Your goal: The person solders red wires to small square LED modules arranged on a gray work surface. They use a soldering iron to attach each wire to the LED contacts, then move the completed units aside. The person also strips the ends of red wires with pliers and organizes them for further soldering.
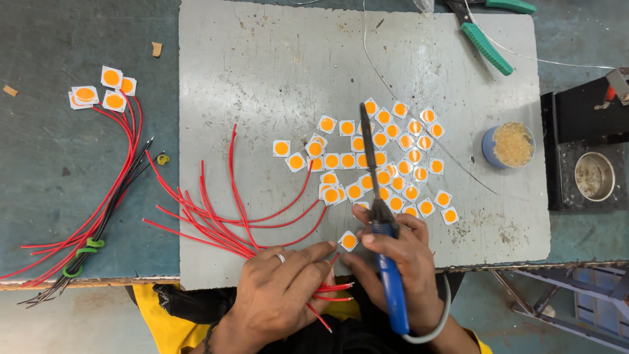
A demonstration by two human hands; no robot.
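My right hand (400, 255) grips a blue-handled soldering iron (383, 229) whose tip points away, over a heap of several small white square chips with orange round centres (380, 160). One such chip (348, 241) lies alone between my hands, just at the fingertips of both. My left hand (282, 282) presses down on the stripped ends of a bundle of red wires (216, 216) at the near edge of the grey board (275, 59); the wires fan out to the left.
A bundle of red and black wires (98, 210) soldered to chips (101, 88) lies at left on the teal bench. A small blue pot of yellowish flux (510, 145), thin solder wire (419, 124), a round metal tin (593, 176) and green-handled pliers (488, 46) are at right.
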